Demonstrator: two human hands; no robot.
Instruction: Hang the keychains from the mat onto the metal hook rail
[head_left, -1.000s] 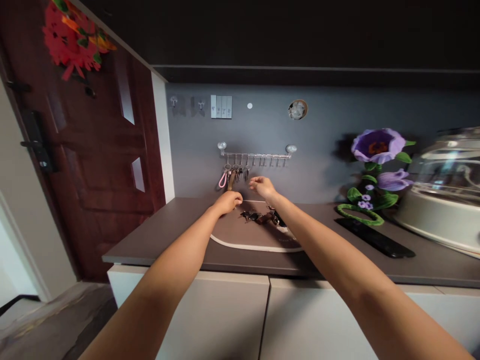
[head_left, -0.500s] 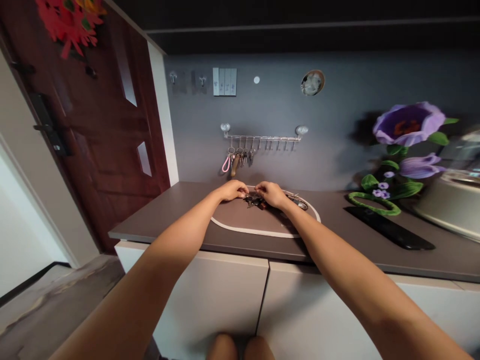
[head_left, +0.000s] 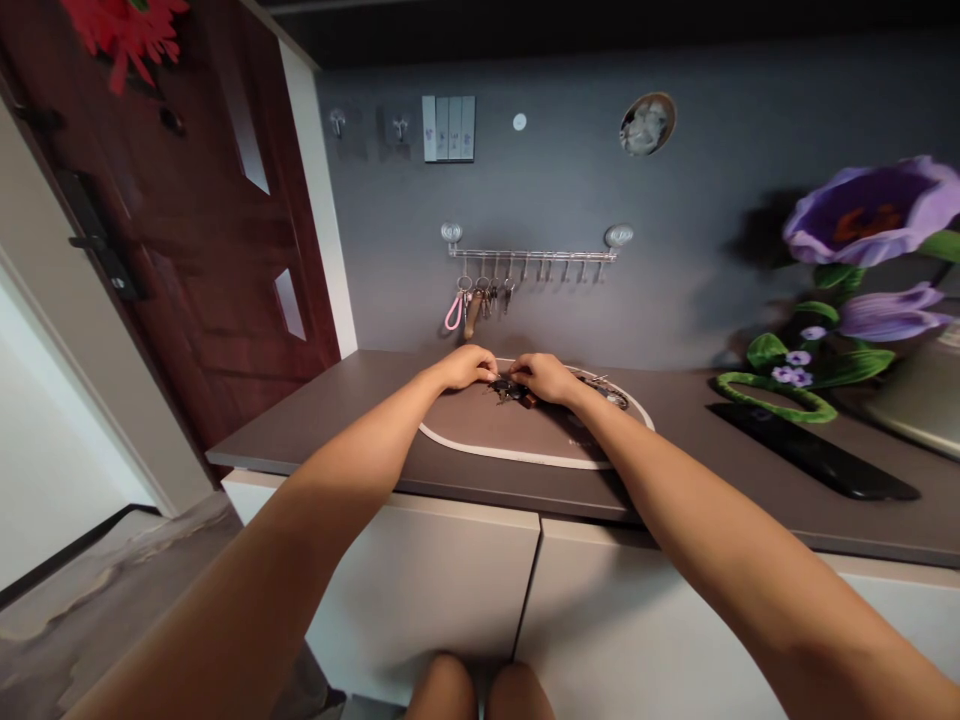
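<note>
A bunch of keys (head_left: 507, 391) with a dark fob lies on the brown mat (head_left: 491, 432), which has a pale rim. My left hand (head_left: 469, 367) pinches at the near-left edge of the bunch, fingers curled and closed. On the other side my right hand (head_left: 545, 376) is closed too, thumb and fingertips gripping the top of the same bunch. Beside and partly behind my right wrist lie more keys and rings (head_left: 606, 394). Exactly which ring or key each set of fingertips holds is too small to make out.
Above the mat, a hook rail (head_left: 532, 256) carries several hung keys (head_left: 486, 297) and a pink loop (head_left: 454, 312). To the right are a black elongated object (head_left: 814, 455) and a purple fabric flower (head_left: 874, 215). A dark red door (head_left: 225, 250) stands left.
The view has shifted slightly, so the wall items sit higher in the picture. My two hands have come a little closer together over the keys.
</note>
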